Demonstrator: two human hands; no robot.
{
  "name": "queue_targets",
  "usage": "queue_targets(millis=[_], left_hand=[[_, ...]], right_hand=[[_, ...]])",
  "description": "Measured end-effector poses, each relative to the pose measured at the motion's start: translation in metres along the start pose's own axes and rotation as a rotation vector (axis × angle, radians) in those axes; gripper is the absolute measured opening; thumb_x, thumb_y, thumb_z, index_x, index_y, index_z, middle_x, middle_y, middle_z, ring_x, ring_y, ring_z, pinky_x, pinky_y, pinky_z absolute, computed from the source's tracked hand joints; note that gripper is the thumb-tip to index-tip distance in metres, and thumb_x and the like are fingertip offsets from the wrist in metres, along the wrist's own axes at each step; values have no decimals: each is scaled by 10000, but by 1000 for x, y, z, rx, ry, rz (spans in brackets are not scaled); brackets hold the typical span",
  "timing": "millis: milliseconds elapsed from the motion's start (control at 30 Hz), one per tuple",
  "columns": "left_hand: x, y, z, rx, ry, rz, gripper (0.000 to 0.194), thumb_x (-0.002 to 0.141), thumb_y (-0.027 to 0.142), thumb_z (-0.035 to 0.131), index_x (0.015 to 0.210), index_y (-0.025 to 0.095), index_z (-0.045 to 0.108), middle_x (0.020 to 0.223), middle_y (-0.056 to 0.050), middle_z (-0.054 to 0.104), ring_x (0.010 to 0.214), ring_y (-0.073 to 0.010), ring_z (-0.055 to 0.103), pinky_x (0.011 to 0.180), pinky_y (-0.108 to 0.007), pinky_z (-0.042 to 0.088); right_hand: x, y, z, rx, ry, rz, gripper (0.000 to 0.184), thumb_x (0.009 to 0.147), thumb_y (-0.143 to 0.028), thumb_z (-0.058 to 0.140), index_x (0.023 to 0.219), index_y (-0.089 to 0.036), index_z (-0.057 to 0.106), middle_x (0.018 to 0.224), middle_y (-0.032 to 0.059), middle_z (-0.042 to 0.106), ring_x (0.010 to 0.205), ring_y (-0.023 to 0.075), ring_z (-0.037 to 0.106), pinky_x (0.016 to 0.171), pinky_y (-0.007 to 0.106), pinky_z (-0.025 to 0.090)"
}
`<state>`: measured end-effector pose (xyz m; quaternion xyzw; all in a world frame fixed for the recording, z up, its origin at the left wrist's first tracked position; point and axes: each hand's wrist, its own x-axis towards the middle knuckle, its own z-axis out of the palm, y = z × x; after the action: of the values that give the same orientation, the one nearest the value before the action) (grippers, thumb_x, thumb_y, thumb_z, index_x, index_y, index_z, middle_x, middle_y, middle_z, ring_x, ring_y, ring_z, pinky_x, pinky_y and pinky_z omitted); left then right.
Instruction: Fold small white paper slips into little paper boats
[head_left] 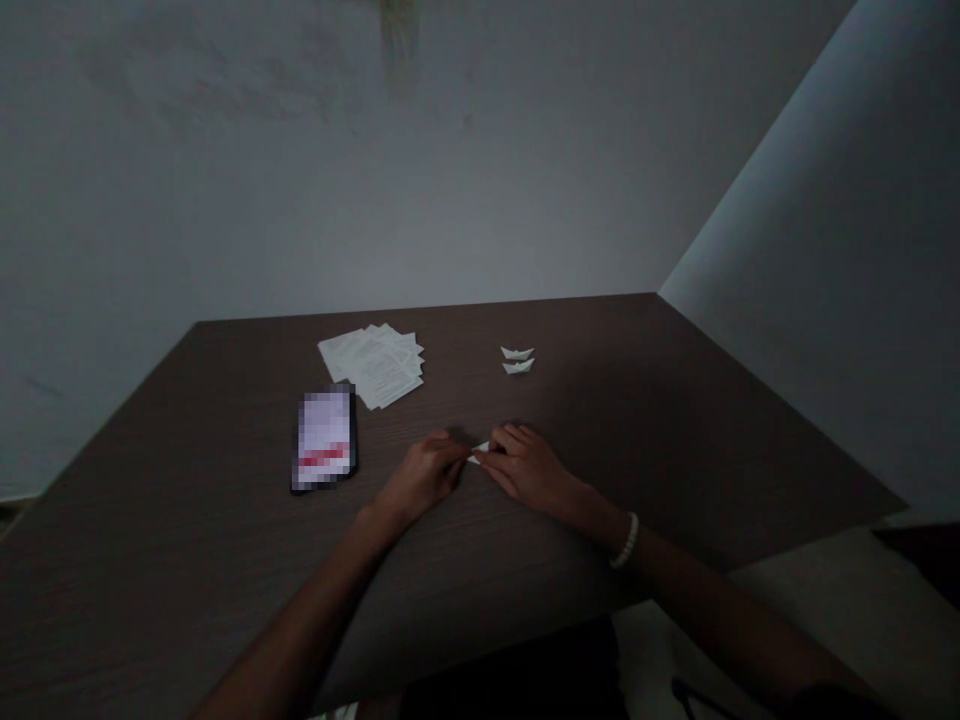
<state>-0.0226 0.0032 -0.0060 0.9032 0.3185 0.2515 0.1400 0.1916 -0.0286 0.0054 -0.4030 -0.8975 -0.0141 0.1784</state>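
Between my two hands, low over the table, is a small piece of folded white paper (478,455), mostly covered by fingers. My left hand (430,472) pinches its left end, thumb and fingers pressed together. From the other side my right hand (529,468) grips the paper with its fingers bent round it; a pale beaded bracelet circles that wrist. Two small white paper boats (517,361) stand one behind the other, beyond my right hand.
A fanned stack of printed paper sheets (375,365) lies at the back left of the brown table (225,400). Nearer, left of my left hand, is a phone (325,437) with its screen blurred. A wall (480,180) borders the table's far edge, another its right.
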Motion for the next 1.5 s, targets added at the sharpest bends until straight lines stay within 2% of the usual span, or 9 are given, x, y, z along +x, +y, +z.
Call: queue_targets(millis=[233,533,767,1033,1233,1500], left_hand=[[-5,-3,-1,-4,-33,-4,235,895,128,505,950,200,722,743,-44,644,680,-146,575,660,-255,466],[0,0,-2,-54,102,-115,144,853,132,573,825,173,709,729,-30,679,713,-154,599,694,-272,486],[-4,-5,-9,-40,15,-2,155,863,190,578,903,184,728,770,-48,687,714,-158,620,738,-301,510],[-3,2,-17,55,-54,30,200,882,198,540,879,187,740,710,-49,637,666,-153,587,647,-277,486],[-1,8,-25,146,-86,36,212,883,223,533,849,190,740,715,-54,635,673,-170,582,667,-304,472],[0,9,-28,235,-128,40,217,887,225,505,947,195,711,754,-62,624,724,-193,581,705,-324,462]], right_hand=[[2,1,1,4,28,-8,184,962,-259,505,971,-192,676,893,53,574,869,186,487,745,321,358],[1,0,2,42,27,9,174,959,-249,506,963,-192,670,892,45,563,872,176,486,781,318,365],[2,-3,2,25,25,30,184,963,-256,501,980,-197,674,888,44,564,870,178,485,769,318,359],[1,-3,4,33,36,43,174,958,-259,519,1003,-205,678,892,46,565,870,177,491,765,318,362],[1,-3,4,34,30,42,185,961,-256,504,988,-199,679,887,49,569,877,185,491,765,323,374],[3,-4,-3,8,-17,62,236,950,-273,516,1150,-212,626,969,69,578,936,217,481,810,356,387]])
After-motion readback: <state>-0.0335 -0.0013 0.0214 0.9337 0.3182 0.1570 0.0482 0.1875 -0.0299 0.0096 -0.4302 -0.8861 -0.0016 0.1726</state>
